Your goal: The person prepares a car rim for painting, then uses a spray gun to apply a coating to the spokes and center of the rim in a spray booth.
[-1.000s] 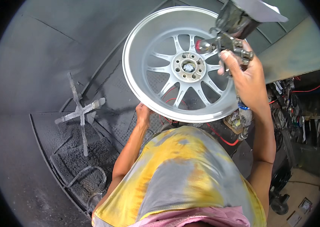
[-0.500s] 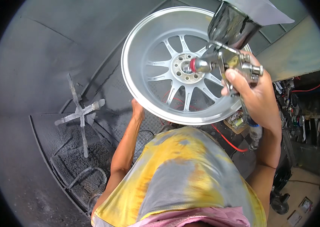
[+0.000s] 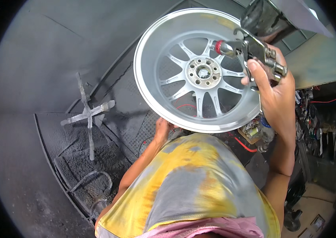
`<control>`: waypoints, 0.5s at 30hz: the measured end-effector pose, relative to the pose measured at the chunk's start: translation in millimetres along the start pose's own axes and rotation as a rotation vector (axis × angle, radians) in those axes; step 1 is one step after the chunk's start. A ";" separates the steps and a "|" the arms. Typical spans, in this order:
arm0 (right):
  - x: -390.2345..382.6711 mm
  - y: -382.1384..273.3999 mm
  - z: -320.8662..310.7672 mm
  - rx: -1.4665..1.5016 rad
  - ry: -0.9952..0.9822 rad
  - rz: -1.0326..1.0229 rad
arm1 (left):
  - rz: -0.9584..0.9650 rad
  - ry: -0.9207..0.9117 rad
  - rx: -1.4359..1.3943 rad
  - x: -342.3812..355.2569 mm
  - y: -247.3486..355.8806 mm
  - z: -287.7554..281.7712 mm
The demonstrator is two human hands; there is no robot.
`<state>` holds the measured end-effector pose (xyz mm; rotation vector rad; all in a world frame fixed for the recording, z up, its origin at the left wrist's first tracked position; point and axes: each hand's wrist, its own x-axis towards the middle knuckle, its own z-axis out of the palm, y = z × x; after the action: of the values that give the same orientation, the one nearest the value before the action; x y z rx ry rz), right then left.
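Note:
My right hand (image 3: pixel 273 95) grips a metal spray gun (image 3: pixel 251 47) with a dark cup (image 3: pixel 265 22) on top and a white paper piece at the cup. Its red-ringed nozzle is over the upper right of a silver multi-spoke wheel (image 3: pixel 148 71), which has a yellowish patch inside its upper barrel. My left hand (image 3: pixel 162 127) is closed at the lower left edge of the wheel, holding it from beneath, its fingertips partly hidden by the rim. An air hose fitting hangs below the gun along my right wrist.
Left stands a grey-coated cross-shaped stand (image 3: pixel 88 115) against dark booth walls (image 3: pixel 37 71). A red hose (image 3: pixel 243 144) runs below the wheel. Cluttered shelves (image 3: pixel 326 139) are at the right, a pale panel (image 3: pixel 318 59) above them.
The gun and right hand dipped leftward over the hub, then moved up and right. The wheel has shifted slightly right and turned a little, with my left hand moving right along with it.

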<state>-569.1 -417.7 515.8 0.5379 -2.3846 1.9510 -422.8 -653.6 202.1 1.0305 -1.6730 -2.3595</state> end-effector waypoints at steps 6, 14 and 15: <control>-18.9 6.7 -11.6 0.074 -0.195 0.197 | -0.182 -0.197 -0.148 -21.6 -15.5 13.5; 1.0 24.5 -2.3 0.131 -0.119 0.079 | 0.020 0.012 -0.018 18.5 -8.7 -14.7; 4.7 27.3 -2.3 0.152 -0.077 0.048 | 0.026 0.036 -0.009 22.4 -5.0 -18.9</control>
<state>-581.4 -412.3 491.5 0.5765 -2.3254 2.1844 -428.1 -676.3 183.7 1.0376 -1.6514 -2.3160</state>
